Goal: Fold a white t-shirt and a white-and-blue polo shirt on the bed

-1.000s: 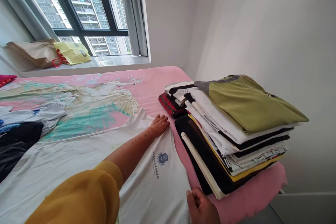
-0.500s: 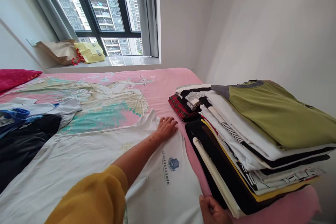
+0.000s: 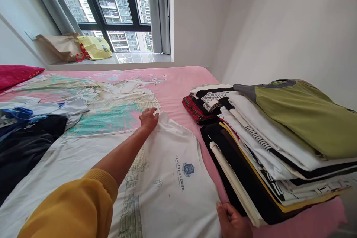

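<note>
The right hand point(image 3: 235, 222) had its grip closed, thumb against curled fingers, on the near right edge of the white shirt point(image 3: 156, 200). The left hand point(image 3: 149, 119) lay at the shirt's far edge, fingers loosely apart and clamping nothing visibly. The shirt was spread on the pink bed point(image 3: 181, 78); with only one edge pinched, an uneven pull could have skewed or creased it. Just beside the right hand stood the folded stack point(image 3: 267, 145), its layers uneven; a sideways knock might have slid the olive top point(image 3: 304, 119) off. At left, loose dark clothes point(image 3: 30, 148) met the shirt; if they overlapped it, which I could not tell, tugging might have dragged them along.
</note>
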A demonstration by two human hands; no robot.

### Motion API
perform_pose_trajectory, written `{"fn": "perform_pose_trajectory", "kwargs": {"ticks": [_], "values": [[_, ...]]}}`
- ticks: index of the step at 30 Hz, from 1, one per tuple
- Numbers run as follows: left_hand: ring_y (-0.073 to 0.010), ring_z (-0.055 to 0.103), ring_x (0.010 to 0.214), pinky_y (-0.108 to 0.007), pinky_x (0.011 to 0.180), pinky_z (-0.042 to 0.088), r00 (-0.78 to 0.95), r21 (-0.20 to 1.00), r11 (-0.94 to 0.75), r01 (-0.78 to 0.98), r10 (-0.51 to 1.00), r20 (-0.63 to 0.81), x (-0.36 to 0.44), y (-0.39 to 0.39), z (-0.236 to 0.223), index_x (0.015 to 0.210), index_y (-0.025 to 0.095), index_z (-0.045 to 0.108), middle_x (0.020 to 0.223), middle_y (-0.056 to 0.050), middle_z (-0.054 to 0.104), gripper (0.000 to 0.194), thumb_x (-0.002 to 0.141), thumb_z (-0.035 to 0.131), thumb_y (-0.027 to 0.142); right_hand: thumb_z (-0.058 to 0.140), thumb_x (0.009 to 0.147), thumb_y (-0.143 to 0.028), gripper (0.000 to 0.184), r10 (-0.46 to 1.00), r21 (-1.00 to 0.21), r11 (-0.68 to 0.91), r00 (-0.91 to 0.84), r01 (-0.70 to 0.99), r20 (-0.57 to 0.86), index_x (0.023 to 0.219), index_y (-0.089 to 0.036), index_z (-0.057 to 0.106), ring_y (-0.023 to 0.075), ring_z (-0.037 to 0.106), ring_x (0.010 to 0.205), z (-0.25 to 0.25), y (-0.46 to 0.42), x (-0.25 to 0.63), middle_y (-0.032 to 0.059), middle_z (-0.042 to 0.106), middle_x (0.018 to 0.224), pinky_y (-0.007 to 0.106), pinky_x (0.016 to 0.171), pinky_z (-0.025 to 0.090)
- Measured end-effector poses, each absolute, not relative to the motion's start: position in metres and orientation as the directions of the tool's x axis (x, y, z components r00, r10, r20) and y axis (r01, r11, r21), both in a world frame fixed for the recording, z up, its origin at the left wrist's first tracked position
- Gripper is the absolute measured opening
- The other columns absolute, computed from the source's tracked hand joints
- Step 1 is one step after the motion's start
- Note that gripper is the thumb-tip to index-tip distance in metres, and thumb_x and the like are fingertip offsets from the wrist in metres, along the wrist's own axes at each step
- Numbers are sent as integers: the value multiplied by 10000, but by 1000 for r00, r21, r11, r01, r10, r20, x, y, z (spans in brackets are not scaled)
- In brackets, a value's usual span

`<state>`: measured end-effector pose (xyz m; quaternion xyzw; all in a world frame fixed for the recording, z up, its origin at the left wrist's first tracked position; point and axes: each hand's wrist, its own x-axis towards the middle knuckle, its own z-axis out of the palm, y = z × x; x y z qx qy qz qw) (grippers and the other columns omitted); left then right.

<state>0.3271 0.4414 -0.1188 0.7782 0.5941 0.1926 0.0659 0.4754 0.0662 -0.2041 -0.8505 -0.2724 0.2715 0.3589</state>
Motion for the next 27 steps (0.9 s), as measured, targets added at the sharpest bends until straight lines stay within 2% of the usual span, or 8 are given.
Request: {"fn": "perform_pose_trajectory", "kwargs": {"ticks": [6, 8, 10, 14, 18, 20, 23, 27], "values": [[-227, 535, 974, -386, 883, 382, 536, 267, -612, 745, 786, 307, 305, 329, -137, 899, 215, 608, 989, -83, 617, 262, 870, 402, 373, 375, 785, -635, 498, 680, -797, -543, 696, 264, -233, 558, -206, 484, 138, 481, 530, -198, 64, 475, -9, 537, 487, 216, 522, 362], [-248, 512, 1070, -428, 949, 363, 589, 259, -627, 735, 779, 215, 292, 283, -149, 1007, 214, 602, 1135, -103, 590, 290, 862, 411, 377, 386, 794, -622, 490, 702, -802, -527, 676, 281, -224, 567, -202, 497, 135, 478, 526, -195, 63, 476, -10, 540, 492, 216, 518, 357], [-296, 394, 1252, -516, 1063, 241, 617, 264, -625, 735, 777, 122, 292, 239, -161, 1223, 239, 514, 1344, -108, 479, 446, 834, 447, 446, 401, 797, -606, 478, 724, -804, -513, 655, 301, -217, 575, -198, 513, 134, 481, 528, -191, 61, 477, -7, 552, 504, 215, 521, 360], [-283, 152, 1398, -561, 1135, 51, 749, 390, -703, 594, 661, 52, 332, 163, -173, 1421, 323, 265, 1513, -34, 234, 633, 839, 391, 537, 423, 779, -607, 474, 734, -812, -507, 639, 289, -231, 603, -188, 557, 141, 500, 521, -184, 59, 478, 12, 589, 524, 219, 514, 377], [-230, 172, 1398, -546, 1151, 43, 755, 566, -650, 507, 651, 72, 365, 117, -166, 1449, 284, 206, 1490, -68, 282, 562, 905, 280, 404, 422, 756, -624, 493, 738, -819, -511, 622, 262, -261, 644, -176, 594, 151, 503, 480, -179, 55, 477, 23, 580, 489, 231, 480, 383], [-217, 200, 1391, -540, 1151, 84, 759, 609, -626, 487, 649, 61, 355, 109, -159, 1433, 314, 243, 1480, -50, 309, 547, 900, 299, 428, 430, 744, -623, 498, 745, -821, -508, 612, 262, -266, 666, -169, 619, 156, 516, 489, -178, 53, 478, 34, 598, 508, 234, 473, 387], [-249, 185, 1394, -587, 1125, 77, 690, 536, -599, 595, 723, 41, 304, 116, -153, 1407, 306, 305, 1495, -48, 280, 577, 868, 357, 507, 443, 727, -618, 516, 737, -811, -536, 599, 234, -315, 712, -151, 662, 164, 521, 467, -178, 48, 479, 41, 599, 492, 248, 462, 395], [-281, 191, 1388, -613, 1098, 33, 441, 298, -412, 861, 897, -37, 185, 133, -155, 1386, 284, 357, 1501, -77, 260, 561, 861, 397, 478, 486, 686, -605, 497, 730, -794, -563, 588, 229, -348, 715, -150, 685, 197, 538, 455, -183, 43, 482, 51, 582, 450, 283, 476, 409]]}}
